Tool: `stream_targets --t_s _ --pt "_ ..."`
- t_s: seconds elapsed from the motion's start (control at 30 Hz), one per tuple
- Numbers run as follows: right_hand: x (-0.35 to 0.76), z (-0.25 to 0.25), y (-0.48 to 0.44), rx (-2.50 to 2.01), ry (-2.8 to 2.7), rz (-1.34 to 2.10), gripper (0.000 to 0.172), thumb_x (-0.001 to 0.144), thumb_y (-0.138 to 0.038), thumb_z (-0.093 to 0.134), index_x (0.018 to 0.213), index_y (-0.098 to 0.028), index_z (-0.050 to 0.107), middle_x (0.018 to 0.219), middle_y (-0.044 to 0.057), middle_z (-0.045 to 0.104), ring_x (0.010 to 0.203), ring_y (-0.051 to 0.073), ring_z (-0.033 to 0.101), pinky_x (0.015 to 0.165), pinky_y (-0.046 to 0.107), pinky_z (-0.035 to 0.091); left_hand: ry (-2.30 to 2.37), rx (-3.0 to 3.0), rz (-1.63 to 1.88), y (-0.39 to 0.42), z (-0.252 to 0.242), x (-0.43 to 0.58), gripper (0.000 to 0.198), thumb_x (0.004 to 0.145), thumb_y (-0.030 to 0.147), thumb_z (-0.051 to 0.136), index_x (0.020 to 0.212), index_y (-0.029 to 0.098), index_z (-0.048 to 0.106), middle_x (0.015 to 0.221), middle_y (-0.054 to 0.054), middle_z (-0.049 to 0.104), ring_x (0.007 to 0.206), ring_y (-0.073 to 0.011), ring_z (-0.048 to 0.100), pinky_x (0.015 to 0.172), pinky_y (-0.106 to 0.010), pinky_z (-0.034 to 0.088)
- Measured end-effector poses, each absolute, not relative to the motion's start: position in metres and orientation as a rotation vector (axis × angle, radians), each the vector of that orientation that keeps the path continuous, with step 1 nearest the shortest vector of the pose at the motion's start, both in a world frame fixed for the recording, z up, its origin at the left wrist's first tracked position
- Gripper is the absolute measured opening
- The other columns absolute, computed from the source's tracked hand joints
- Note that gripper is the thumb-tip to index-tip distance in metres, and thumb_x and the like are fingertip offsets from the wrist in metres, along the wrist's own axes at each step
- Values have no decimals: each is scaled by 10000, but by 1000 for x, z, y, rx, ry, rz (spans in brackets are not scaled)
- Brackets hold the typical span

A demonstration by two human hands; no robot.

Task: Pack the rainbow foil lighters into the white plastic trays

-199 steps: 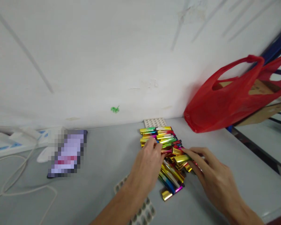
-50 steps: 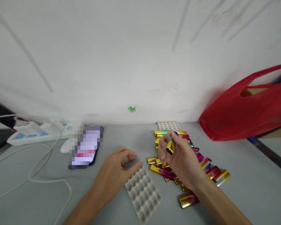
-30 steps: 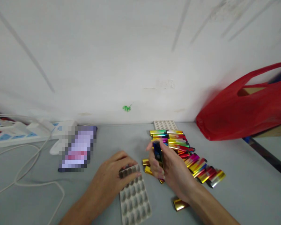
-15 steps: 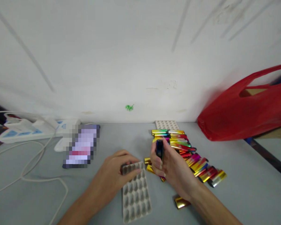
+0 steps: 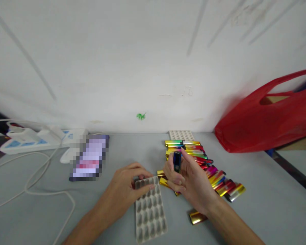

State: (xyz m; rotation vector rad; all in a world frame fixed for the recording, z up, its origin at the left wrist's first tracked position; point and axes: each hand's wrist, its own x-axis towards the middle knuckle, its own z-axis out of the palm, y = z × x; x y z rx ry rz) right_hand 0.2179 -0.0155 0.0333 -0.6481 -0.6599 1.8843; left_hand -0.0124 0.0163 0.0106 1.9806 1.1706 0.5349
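My right hand is closed around a dark blue lighter, which it holds upright above the table. My left hand grips the far end of a pale tray with rows of oval pockets, fingers curled over its edge. Behind and to the right of my right hand lies a spread of shiny gold, red and rainbow-coloured lighters. One gold lighter lies apart beside my right forearm.
A second pocketed tray lies against the white wall. A phone lies at the left, beyond it a white power strip with a looping cable. A red plastic bag holding cardboard sits at the right.
My right hand lifted a lighter from the pile and turned it upright. My left hand took hold of the tray's far end and now holds it still.
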Motion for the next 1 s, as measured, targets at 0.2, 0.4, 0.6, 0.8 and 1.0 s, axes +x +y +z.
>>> stream_targets --t_s 0.2,0.4,0.6,0.8,1.0 --pt "218 38 -14 -534 -660 1916 554 1081 -654 579 773 -193 580 597 -89 275 545 113 134 497 257 158 1176 1985 530 16 11 -11 115 909 364 850 997 295 880 1009 -2 797 824 -173 729 629 -231 503" --pt "216 37 -16 -473 -596 1943 557 1061 -653 629 749 -204 523 610 -93 262 549 110 132 485 237 156 1239 1994 586 16 15 -10 227 990 463 735 1025 276 858 960 -11 782 806 -182 723 673 -274 510" --pt "214 36 -15 -512 -578 1907 467 1071 -622 630 858 -216 541 724 -60 371 599 118 212 506 229 204 1425 2000 680 21 14 -18 282 1000 470 648 959 265 837 909 -9 782 751 -197 690 694 -312 488" --pt "216 36 -16 -521 -567 1964 538 1041 -679 651 813 -216 499 665 -89 307 559 101 149 480 216 162 1543 1908 604 26 18 -23 388 924 607 703 1017 262 856 698 19 697 592 -188 563 614 -308 406" --pt "217 37 -17 -468 -568 2005 659 1024 -727 633 671 -225 392 582 -106 247 501 77 117 463 239 123 1280 1916 335 27 23 -38 622 685 652 970 1156 276 818 903 30 663 660 -156 568 600 -261 395"
